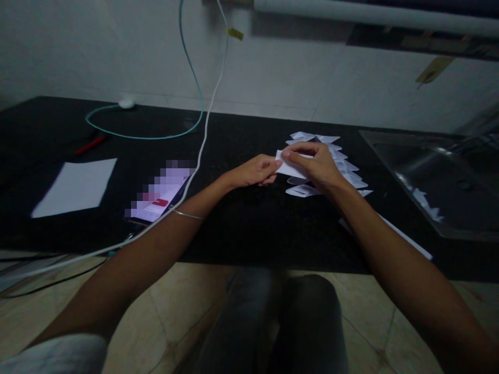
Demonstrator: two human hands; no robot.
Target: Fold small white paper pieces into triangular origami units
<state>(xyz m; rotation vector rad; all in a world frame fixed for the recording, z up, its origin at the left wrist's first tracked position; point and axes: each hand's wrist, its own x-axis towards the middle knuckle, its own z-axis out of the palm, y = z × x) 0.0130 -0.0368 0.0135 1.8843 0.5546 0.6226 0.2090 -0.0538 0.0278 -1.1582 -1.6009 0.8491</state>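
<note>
A white piece of paper [290, 169] is held up between both hands above the dark counter. My left hand [257, 170] pinches its left edge between thumb and fingers. Across its upper side lies my right hand [315, 162], thumb and fingertips closed on the paper. Behind and beside the right hand sit several folded white paper pieces [353, 179], laid out in rows; the hand and the held paper hide part of them.
To the left lie a white paper sheet [78, 187], a lit phone [159, 195] and a red object [90, 145]. A white cable [206, 124] crosses the counter [241, 228] over my left forearm. A metal sink [436, 176] holds white scraps at right. Another sheet [405, 236] lies by my right forearm.
</note>
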